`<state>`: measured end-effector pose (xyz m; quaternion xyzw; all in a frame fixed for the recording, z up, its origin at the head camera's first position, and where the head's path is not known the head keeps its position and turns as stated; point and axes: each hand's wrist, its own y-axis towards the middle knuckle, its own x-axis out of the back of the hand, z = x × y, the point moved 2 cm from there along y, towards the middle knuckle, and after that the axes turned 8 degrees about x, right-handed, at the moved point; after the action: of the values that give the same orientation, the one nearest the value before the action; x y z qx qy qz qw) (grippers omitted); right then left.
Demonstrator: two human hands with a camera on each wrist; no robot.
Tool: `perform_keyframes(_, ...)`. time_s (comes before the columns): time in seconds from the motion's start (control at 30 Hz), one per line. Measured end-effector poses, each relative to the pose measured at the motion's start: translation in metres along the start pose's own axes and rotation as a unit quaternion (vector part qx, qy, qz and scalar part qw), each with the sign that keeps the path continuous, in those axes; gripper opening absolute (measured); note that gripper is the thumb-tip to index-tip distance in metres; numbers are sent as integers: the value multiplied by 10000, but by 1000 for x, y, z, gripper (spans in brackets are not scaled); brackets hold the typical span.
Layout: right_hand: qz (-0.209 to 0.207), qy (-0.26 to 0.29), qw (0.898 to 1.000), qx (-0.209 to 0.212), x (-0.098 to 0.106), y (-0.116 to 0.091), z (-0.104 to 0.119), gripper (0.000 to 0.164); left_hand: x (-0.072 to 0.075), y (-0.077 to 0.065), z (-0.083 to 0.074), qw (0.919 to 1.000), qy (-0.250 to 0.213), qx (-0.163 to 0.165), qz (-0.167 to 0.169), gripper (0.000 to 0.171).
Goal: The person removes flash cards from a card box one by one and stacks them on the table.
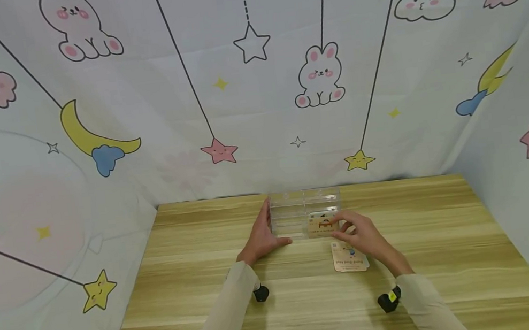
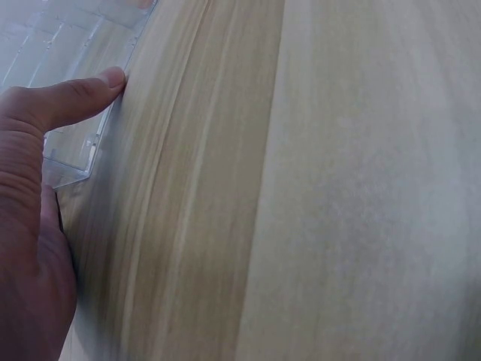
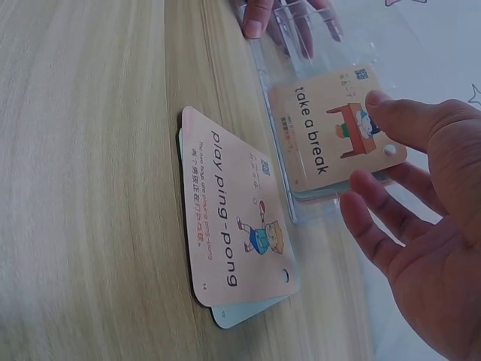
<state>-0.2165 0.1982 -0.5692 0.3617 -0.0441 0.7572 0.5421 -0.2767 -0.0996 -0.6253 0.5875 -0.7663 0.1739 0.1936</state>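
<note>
A clear plastic box with compartments [image 1: 287, 211] stands on the wooden table. My left hand [image 1: 260, 239] rests at its front left corner, fingers straight along the left side and thumb spread out on the front edge. The thumb [image 2: 83, 98] touches the rim in the left wrist view. At the front right compartment my right hand [image 1: 361, 233] pinches a small stack of cards, its top card [image 3: 319, 128] reading "take a break". The thumb lies on that card's face, with other fingers at its edge. Below it, a "play ping-pong" card [image 3: 233, 207] tops another stack.
The wooden table [image 1: 200, 290] reaches back to a white curtain [image 1: 258, 106] printed with stars, rabbits and clouds. More curtain hangs at the left and right. A pale card [image 3: 244, 310] sticks out beneath the ping-pong card.
</note>
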Motion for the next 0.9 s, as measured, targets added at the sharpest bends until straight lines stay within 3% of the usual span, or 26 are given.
perform_keyframes(0.13, -18, -78, 9999, 129, -2, 3, 0, 30, -1, 1, 1, 10000, 9, -21, 10, 140)
perform_keyframes(0.33, 28, -152, 9999, -31, -3, 6, -1, 29, -2, 4, 3, 10000, 17, -60, 22, 140)
perform_keyframes(0.67, -248, -375, 9989, 107, 11, 10, 5, 34, -1, 3, 0, 10000, 21, -64, 14, 139)
perform_keyframes(0.9, -248, -233, 9994, 13, 20, 8, 8, 40, -2, 4, 3, 10000, 88, 24, -3, 140)
